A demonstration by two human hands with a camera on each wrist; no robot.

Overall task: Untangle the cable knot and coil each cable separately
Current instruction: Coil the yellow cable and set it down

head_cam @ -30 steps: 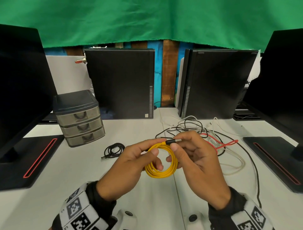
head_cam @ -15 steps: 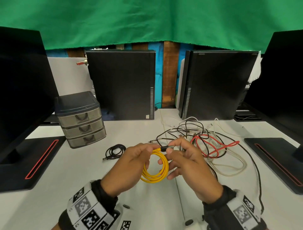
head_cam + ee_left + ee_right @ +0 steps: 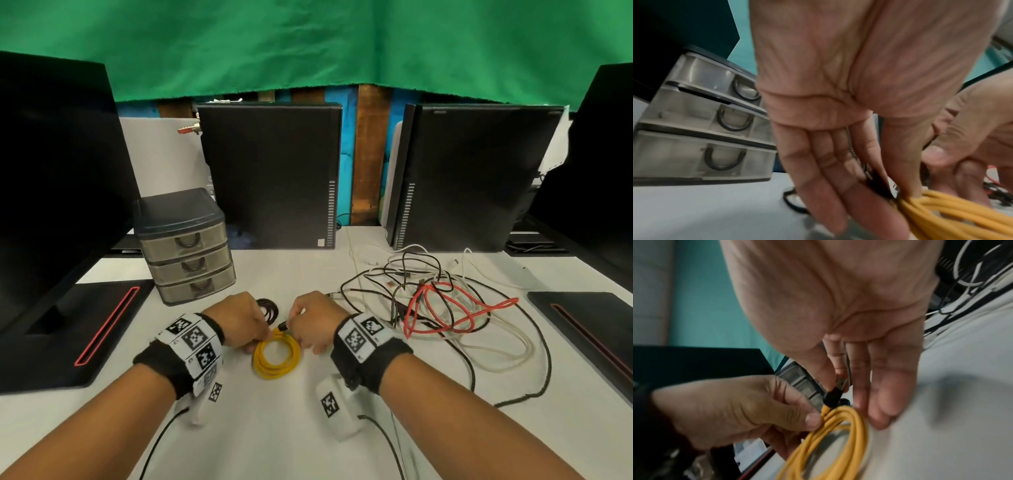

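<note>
- Yellow cable (image 3: 276, 356) is already wound into a small coil and sits on the white table (image 3: 267, 438) between the two hands, touching the fingers of both.
- The left hand (image 3: 239, 322) pinches the far edge of the coil between thumb and fingertips, gathering the loops into one bundle; the right wrist view shows that thumb pressed on the strands.
- The right hand (image 3: 313, 320) pinches the black plug (image 3: 833, 396) at the cable's end between thumb and forefinger, with its other fingers straight and their tips down beside the coil.
- I judge the step in hand to be setting this finished coil down so it stays wound.
- To do it well, press the loops flat on the table first, then lay the plug along the ring, or tuck it under a loop, before letting go.
- Release the plug hand first and the bundling hand last; a springy cable is likely to open up if both let go together.
- Place it clear of the small black coil (image 3: 269, 308) just beyond the left hand, so the two finished coils stay apart.
- Keep it away from the tangle (image 3: 445, 301) of black, white and red cables to the right of the right hand, which is not yet sorted.
</note>
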